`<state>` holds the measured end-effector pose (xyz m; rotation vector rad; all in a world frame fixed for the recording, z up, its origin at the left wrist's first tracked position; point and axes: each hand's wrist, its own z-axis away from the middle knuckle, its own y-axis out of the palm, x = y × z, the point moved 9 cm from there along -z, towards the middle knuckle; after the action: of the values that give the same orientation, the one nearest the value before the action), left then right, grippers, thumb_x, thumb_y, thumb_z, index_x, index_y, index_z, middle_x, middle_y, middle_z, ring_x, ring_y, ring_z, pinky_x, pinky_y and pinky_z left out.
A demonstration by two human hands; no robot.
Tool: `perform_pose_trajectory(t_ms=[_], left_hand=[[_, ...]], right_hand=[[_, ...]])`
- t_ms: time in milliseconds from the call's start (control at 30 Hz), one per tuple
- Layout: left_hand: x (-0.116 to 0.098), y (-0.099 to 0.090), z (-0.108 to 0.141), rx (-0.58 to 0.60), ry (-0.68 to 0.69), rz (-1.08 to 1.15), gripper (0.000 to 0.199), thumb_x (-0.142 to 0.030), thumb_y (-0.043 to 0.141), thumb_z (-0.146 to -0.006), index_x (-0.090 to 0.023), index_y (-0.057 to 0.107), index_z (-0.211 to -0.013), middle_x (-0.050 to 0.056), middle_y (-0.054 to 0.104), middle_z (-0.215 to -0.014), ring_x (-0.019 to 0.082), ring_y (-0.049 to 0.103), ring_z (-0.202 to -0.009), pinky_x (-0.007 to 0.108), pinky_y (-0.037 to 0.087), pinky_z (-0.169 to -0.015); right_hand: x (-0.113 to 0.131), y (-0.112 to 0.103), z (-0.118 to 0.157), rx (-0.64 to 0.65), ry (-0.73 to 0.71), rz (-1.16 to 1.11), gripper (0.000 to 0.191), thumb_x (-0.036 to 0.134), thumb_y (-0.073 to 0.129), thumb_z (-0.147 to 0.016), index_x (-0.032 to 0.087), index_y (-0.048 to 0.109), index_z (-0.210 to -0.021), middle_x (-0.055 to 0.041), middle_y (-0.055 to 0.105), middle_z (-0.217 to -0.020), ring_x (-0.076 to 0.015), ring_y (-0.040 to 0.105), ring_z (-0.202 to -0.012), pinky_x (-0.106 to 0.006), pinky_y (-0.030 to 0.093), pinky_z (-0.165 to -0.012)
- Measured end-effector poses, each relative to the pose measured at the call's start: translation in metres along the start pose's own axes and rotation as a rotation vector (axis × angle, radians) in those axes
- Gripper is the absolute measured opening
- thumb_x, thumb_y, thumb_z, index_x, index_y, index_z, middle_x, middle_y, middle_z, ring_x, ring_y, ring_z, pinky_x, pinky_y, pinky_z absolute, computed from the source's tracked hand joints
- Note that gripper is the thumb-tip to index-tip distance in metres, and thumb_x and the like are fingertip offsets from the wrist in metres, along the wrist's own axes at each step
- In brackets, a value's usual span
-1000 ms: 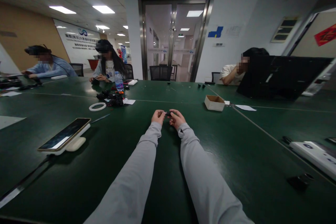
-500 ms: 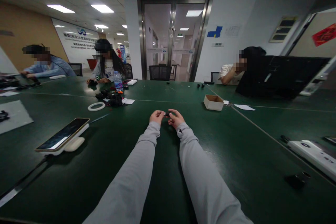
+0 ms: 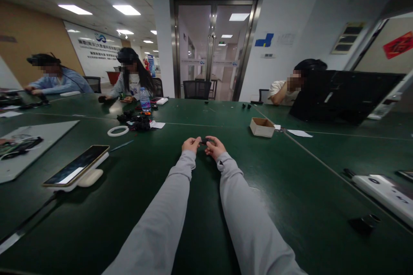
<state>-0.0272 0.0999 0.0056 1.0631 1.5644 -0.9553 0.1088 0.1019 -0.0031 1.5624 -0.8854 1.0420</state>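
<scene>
Both my arms reach forward over the dark green table. Between my fingertips is a small dark cylindrical piece, too small to name. My left hand pinches its left end, and my right hand has thumb and fingers closed on its right end. The piece lies roughly level, just above the tabletop. Much of it is hidden by my fingers.
An open cardboard box stands ahead to the right. Left are a white ring, black parts, a water bottle, a phone on a stand and a grey board. A black cylinder lies near right. Several people sit beyond.
The grey board with cables at the left has come further into view. My hands stay nearly in place, shifted slightly left with the dark piece. A person across has moved a hand left.
</scene>
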Motion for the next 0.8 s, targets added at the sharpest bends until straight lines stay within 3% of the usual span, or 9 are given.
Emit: perform_pose_trajectory(t_ms=[367,567,800], left_hand=[[-0.011,-0.005,0.006,-0.023,0.001,-0.299,0.045,-0.058,0.041,-0.069,-0.019,0.049,-0.049,-0.002,0.049,-0.045,0.011,0.044,-0.048,0.024,0.032,-0.051],[-0.013,-0.003,0.004,0.007,0.022,-0.346,0.045,-0.057,0.04,-0.07,-0.019,0.047,-0.047,-0.002,0.05,-0.048,0.011,0.043,-0.05,0.023,0.031,-0.051],[-0.009,-0.003,0.002,0.039,-0.063,-0.38,0.046,-0.055,0.038,-0.071,-0.019,0.052,-0.047,0.0,0.049,-0.046,0.012,0.042,-0.048,0.025,0.029,-0.05]], right_hand=[[0.001,0.001,0.0,0.011,-0.012,-0.011,0.041,0.027,0.069,-0.058,0.021,0.049,-0.093,0.0038,0.062,-0.063,-0.0077,0.054,-0.041,-0.018,0.04,-0.037],[0.0,0.002,0.0,0.053,0.007,-0.03,0.039,0.029,0.068,-0.06,0.021,0.05,-0.094,0.0023,0.063,-0.064,-0.0077,0.054,-0.044,-0.019,0.042,-0.04],[0.005,0.008,0.004,0.104,0.02,-0.049,0.04,0.027,0.069,-0.06,0.022,0.052,-0.095,0.0025,0.061,-0.069,-0.0078,0.055,-0.047,-0.02,0.043,-0.041]])
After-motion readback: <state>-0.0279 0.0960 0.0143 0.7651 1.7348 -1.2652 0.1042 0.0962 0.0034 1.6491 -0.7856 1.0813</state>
